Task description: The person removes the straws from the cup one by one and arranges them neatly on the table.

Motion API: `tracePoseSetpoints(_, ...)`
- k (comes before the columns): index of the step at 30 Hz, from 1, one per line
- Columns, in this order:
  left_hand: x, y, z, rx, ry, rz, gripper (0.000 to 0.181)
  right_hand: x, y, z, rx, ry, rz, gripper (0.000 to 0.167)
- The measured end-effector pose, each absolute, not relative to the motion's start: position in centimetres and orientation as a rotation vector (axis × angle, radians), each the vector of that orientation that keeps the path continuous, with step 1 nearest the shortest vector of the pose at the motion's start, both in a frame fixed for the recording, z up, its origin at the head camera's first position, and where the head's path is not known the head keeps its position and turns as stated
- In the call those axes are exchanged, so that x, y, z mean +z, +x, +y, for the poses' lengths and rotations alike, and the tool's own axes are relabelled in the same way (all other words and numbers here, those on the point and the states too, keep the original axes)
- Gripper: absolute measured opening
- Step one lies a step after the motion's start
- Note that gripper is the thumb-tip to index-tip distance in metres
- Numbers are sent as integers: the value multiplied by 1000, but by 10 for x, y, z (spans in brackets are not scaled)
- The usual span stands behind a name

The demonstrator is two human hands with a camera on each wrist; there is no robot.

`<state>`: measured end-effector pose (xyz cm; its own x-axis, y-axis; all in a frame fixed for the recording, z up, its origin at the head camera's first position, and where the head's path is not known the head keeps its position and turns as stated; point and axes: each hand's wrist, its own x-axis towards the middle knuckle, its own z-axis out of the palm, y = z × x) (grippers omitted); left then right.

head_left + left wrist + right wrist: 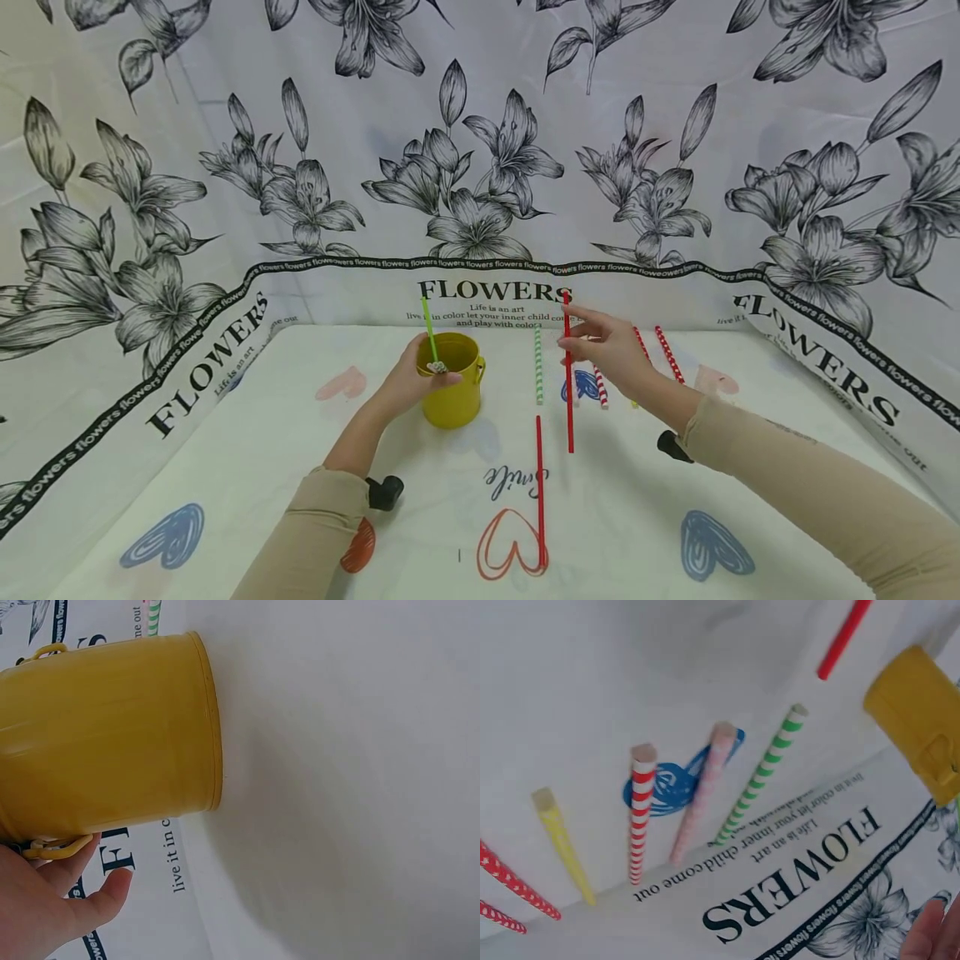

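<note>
My left hand (408, 379) grips the rim of a yellow bucket (453, 404), which stands upright on the table; its smooth side (112, 735) fills much of the left wrist view. A bright green straw (430, 329) sticks up from the bucket, with small pale patterned pieces by its lower part, too small to make out. To the right of the bucket, my right hand (607, 350) pinches a plain red straw (569, 400) near its upper part and holds it upright. Another red straw (540, 500) lies on the table in front.
Several patterned straws lie toward the back: a green-striped straw (761, 776), a pale pink straw (701, 795), a red-striped straw (640, 814), a yellow straw (564, 847) and red dotted straws (517, 883). A flower-printed cloth (487, 292) rises behind the table.
</note>
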<state>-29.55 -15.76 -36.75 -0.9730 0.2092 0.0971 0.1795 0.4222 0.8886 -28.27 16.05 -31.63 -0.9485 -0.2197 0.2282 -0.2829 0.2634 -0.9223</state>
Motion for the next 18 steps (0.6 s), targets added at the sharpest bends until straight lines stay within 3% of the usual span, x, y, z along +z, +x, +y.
tracePoseSetpoints(18,-367,-295,-159,1583,324,2642,95,-379,-264,181,1567,487,-2689,56)
